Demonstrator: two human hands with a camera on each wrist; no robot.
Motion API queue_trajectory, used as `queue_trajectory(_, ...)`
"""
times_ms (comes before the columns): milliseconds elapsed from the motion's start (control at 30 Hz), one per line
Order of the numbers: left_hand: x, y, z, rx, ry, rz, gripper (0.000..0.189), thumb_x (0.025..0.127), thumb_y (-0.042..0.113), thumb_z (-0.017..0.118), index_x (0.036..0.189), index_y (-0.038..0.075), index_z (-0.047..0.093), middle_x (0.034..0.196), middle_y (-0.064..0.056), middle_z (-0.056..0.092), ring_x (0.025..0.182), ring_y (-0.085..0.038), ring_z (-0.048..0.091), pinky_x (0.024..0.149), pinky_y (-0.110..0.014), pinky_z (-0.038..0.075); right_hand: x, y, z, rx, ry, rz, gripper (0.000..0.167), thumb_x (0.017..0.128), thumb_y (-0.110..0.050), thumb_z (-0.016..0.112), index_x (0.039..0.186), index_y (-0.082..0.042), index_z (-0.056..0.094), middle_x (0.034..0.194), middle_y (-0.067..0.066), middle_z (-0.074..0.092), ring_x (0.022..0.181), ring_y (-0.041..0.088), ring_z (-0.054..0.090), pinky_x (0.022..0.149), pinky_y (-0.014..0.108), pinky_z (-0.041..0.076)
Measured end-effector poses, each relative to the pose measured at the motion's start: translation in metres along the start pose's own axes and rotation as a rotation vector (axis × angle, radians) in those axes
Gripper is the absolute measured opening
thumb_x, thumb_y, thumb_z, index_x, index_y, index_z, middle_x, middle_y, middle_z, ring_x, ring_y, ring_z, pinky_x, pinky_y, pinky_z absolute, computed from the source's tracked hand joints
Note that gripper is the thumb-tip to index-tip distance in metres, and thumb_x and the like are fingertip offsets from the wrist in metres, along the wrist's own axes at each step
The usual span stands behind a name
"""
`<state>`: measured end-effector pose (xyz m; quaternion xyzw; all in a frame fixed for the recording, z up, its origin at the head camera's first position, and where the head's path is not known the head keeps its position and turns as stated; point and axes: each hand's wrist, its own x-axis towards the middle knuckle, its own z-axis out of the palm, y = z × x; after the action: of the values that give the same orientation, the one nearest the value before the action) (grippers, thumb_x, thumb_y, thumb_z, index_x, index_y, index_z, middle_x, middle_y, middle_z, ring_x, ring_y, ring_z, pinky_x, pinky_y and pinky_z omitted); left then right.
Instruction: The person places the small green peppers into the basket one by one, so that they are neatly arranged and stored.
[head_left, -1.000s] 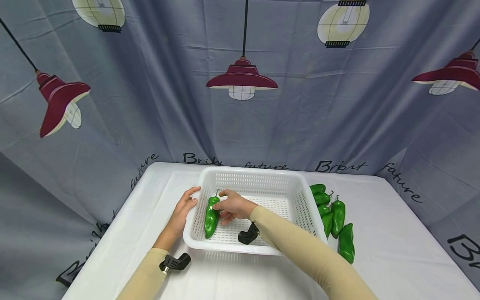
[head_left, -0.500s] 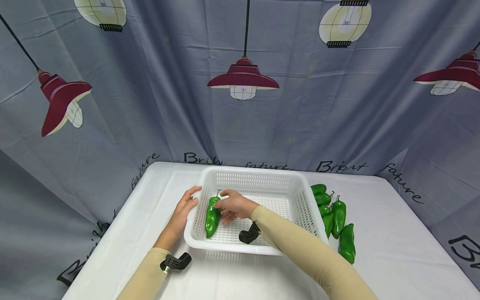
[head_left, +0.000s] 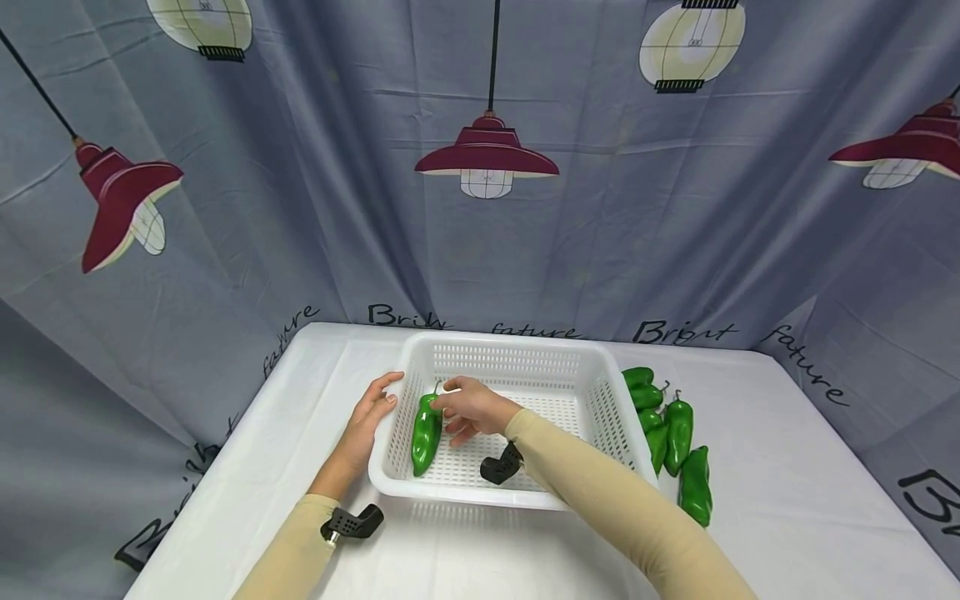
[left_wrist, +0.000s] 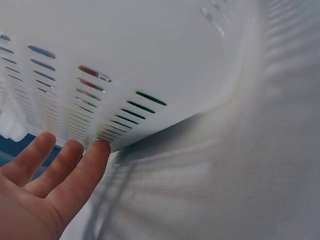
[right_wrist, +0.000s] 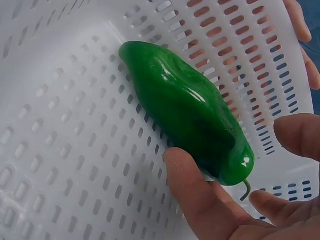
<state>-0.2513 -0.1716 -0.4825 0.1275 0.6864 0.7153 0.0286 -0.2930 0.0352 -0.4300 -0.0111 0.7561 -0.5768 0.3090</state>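
A glossy green pepper (head_left: 426,435) lies along the left wall inside a white perforated plastic basket (head_left: 501,497), its stem toward the back. Over its stem end is my right hand (head_left: 476,407), fingers and thumb spread. In the right wrist view the pepper (right_wrist: 185,110) rests on the basket floor; one fingertip is right at its side, and the thumb stands apart from it. My left hand (head_left: 362,427) is at the basket's outer left side. In the left wrist view its straight fingers (left_wrist: 82,172) reach up to the slotted wall, uncurled.
Several more green peppers (head_left: 678,435) lie in a loose group on the white-covered table (head_left: 780,483), right of the basket. Behind the table hangs a grey-blue curtain (head_left: 600,225) printed with lamps. Black wrist cameras (head_left: 352,522) sit on both forearms.
My right hand has drawn back slightly to the right, its fingertips moving off the pepper's side. The pepper stays against the left wall, and my left hand keeps its place.
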Motion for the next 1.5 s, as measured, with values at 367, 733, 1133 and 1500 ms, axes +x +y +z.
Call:
queue_trajectory(367,0.000,0.002,0.004,0.027,0.023,-0.001,0.046,0.108,0.018,0.035,0.153,0.010,0.034,0.141,-0.026,0.041,0.111,-0.013,0.059,0.091,-0.022,0.056,-0.010,-0.005,-0.017,-0.015,0.032,-0.013,0.067,0.098,-0.022,0.064,0.154,0.000,0.034,0.135,0.031,0.053,0.104,0.038,0.068,0.069,0.040,0.064)
queue_trajectory(733,-0.002,0.001,0.004,0.008,0.049,-0.004,0.045,0.107,0.015,0.035,0.151,0.008,0.034,0.138,-0.023,0.043,0.105,-0.012,0.062,0.088,-0.024,0.058,-0.026,-0.008,-0.058,0.007,0.029,-0.026,0.068,0.102,-0.024,0.058,0.158,-0.002,0.026,0.147,0.033,0.047,0.128,0.046,0.059,0.081,0.043,0.064)
queue_trajectory(1133,-0.002,0.003,0.003,0.001,0.039,-0.017,0.045,0.108,0.016,0.035,0.152,0.009,0.033,0.143,-0.027,0.041,0.108,-0.011,0.062,0.089,-0.024,0.058,-0.055,-0.007,-0.103,-0.026,0.034,-0.041,0.071,0.104,-0.027,0.055,0.161,-0.004,0.020,0.153,0.033,0.040,0.134,0.048,0.053,0.084,0.041,0.063)
queue_trajectory(1500,-0.003,0.003,0.005,-0.016,0.032,-0.011,0.044,0.109,0.018,0.035,0.152,0.008,0.032,0.145,-0.027,0.040,0.108,-0.010,0.063,0.090,-0.024,0.058,-0.076,0.001,-0.134,-0.037,0.055,-0.050,0.070,0.106,-0.028,0.053,0.161,-0.004,0.018,0.152,0.033,0.040,0.133,0.047,0.054,0.083,0.041,0.063)
